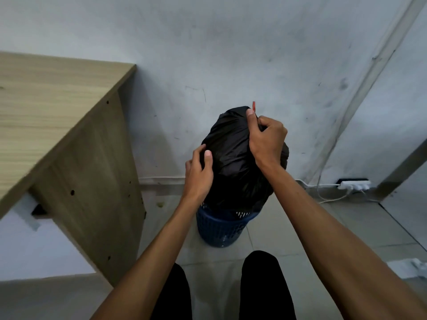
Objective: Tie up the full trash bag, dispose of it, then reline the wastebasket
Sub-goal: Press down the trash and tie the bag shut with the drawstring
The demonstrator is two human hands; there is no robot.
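From my seat, the bulging black plastic trash bag [233,158] stands tall, half out of the blue perforated plastic wastebasket [219,229]. The right hand [265,137] pinches its gathered neck and red drawstring [253,106] up top; the left hand [198,174] grips the bag's side lower down.

The wastebasket [219,229] stands on the floor [323,227] near the wall [231,54], between the worktop [46,100] on the left and a power strip [354,184] well apart on the right, by the wall's foot. The trash bag [233,162] sits in the wastebasket and rises above its rim. The left hand [198,172] grips the bag's left side; the right hand [265,137] pinches the bag's top on the right, beside a drawstring [253,106] poking up behind it. The person's legs [265,287] are in front of the wastebasket.
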